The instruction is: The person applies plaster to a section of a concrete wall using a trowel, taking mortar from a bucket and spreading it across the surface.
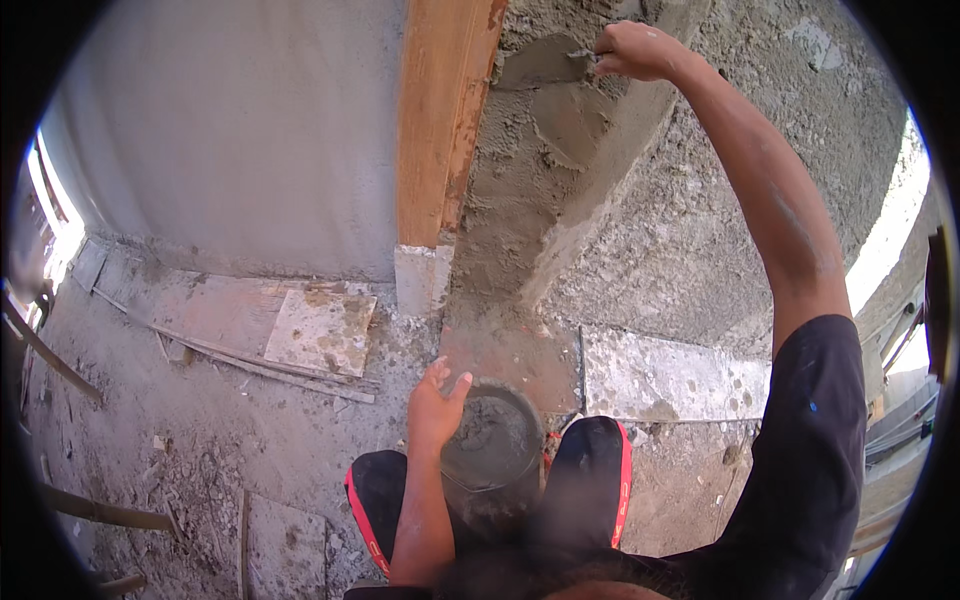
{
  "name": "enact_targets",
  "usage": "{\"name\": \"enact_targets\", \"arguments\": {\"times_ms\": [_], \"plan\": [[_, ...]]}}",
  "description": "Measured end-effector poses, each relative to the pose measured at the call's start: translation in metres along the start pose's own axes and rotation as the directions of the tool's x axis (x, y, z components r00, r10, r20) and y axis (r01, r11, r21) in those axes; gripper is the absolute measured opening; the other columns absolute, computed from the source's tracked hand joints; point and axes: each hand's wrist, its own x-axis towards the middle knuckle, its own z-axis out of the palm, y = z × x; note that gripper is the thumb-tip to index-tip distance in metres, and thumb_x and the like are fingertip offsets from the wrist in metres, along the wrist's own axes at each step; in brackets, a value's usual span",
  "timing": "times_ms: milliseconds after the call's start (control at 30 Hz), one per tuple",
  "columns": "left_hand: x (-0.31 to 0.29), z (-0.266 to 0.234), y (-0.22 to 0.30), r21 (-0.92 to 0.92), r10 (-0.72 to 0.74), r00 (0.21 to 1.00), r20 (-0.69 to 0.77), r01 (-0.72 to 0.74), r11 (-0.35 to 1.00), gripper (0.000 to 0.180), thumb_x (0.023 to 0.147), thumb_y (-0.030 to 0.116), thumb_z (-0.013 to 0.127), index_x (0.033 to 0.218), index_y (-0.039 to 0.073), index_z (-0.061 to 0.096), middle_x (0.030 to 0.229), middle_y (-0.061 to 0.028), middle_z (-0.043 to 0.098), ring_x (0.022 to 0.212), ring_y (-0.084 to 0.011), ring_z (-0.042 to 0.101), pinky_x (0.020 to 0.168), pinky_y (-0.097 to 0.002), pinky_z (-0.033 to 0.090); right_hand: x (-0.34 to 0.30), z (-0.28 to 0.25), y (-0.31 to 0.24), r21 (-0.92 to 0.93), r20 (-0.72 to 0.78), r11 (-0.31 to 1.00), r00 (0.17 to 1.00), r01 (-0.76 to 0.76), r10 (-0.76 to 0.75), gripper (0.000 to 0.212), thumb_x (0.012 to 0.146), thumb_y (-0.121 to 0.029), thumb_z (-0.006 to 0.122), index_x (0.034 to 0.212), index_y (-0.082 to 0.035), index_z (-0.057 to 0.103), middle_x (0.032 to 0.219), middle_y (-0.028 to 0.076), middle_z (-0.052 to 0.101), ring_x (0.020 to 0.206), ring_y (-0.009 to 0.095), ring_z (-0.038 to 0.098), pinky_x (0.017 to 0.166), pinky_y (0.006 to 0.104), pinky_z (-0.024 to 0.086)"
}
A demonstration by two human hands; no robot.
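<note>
Knees in dark shorts with red trim frame the bottom of the view, and between them sits a round bucket (492, 447) holding grey mortar. Left hand (436, 403) rests on the bucket's left rim, fingers loosely spread and half open, gripping nothing that can be made out. Up top, the right arm stretches high and away: right hand (640, 50) is closed around the handle of a small trowel (578, 56), its blade pointing left into a fresh patch of wet mortar (545, 62) on the rough wall (700, 230). That patch lies just left of the right hand, touching the blade tip, right beside the upright wooden plank (437, 110) standing against the corner. So the right hand is the one at the wall, well apart from the bucket; the left is the one at the bucket. A flat tile (320, 330) lies on the dusty floor (200, 440) to the left.
</note>
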Motion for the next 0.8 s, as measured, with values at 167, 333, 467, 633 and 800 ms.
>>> {"name": "enact_targets", "arguments": {"times_ms": [167,333,467,633,800], "plan": [[-0.028,-0.005,0.018,0.044,0.068,0.996,0.051,-0.07,0.997,0.062,0.088,0.032,0.073,0.135,-0.003,0.055,0.126,-0.026,0.064,0.121,-0.0348,0.062,0.099,-0.0396,0.049,-0.035,0.02,0.094,0.318,0.032,0.933,0.985,-0.171,0.17,0.031,0.092,-0.03,0.069,0.094,0.001,0.071,0.073,0.012,0.068,0.065,0.02,0.068,0.055,0.037,0.053],[-0.019,-0.024,0.018,-0.006,0.039,0.999,-0.008,-0.039,0.999,0.062,0.088,0.034,0.073,0.134,-0.002,0.056,0.126,-0.0264,0.064,0.122,-0.0356,0.061,0.099,-0.0397,0.048,-0.106,0.056,0.019,0.772,0.047,0.548,0.888,-0.323,0.457,0.035,0.099,-0.032,0.06,0.112,-0.001,0.069,0.076,0.005,0.064,0.061,0.01,0.059,0.052,0.0257,0.047],[-0.016,-0.019,0.012,0.112,0.072,0.997,-0.028,-0.068,0.991,0.06,0.087,0.032,0.073,0.134,-0.002,0.056,0.125,-0.0266,0.064,0.12,-0.0366,0.062,0.099,-0.0402,0.048,-0.134,0.139,-0.128,0.987,0.143,-0.018,0.811,-0.162,0.568,0.029,0.101,-0.029,0.057,0.104,-0.002,0.064,0.072,0.001,0.057,0.058,0.007,0.053,0.049,0.0257,0.043],[-0.032,-0.009,0.022,0.129,0.09,0.996,0.018,-0.092,0.987,0.059,0.087,0.03,0.074,0.133,-0.003,0.056,0.124,-0.0264,0.065,0.119,-0.0381,0.062,0.098,-0.0406,0.048,-0.122,0.244,-0.265,0.989,0.095,0.005,0.666,-0.147,0.74,0.028,0.098,-0.03,0.061,0.099,-0.002,0.063,0.067,0.011,0.064,0.062,0.025,0.065,0.058,0.0373,0.051],[-0.032,-0.013,0.028,0.162,0.117,0.992,-0.042,-0.109,0.981,0.06,0.088,0.031,0.072,0.131,-0.007,0.056,0.125,-0.0276,0.064,0.12,-0.0396,0.06,0.101,-0.0409,0.047,-0.11,0.264,-0.301,0.866,0.017,0.339,0.7,-0.367,0.714,0.029,0.096,-0.031,0.061,0.101,-0.003,0.06,0.081,0.023,0.067,0.078,0.046,0.066,0.068,0.0523,0.052]]}}
